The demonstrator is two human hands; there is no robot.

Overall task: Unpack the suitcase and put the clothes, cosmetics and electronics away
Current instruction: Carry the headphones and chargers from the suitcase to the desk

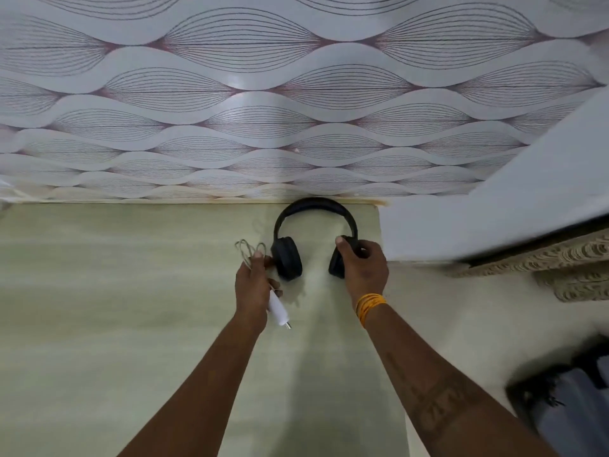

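Observation:
Black over-ear headphones lie on a pale greenish table top, their headband against the patterned wall. My right hand grips the right ear cup. My left hand holds a white charger with its coiled cable; the cable loops stick out above the fingers, the plug end points down toward me, and one fingertip touches the left ear cup.
A wall with wavy line wallpaper rises right behind the table. A white slab or shelf juts in at the right, with a carved beige edge below it. Dark and grey fabric shows at the bottom right.

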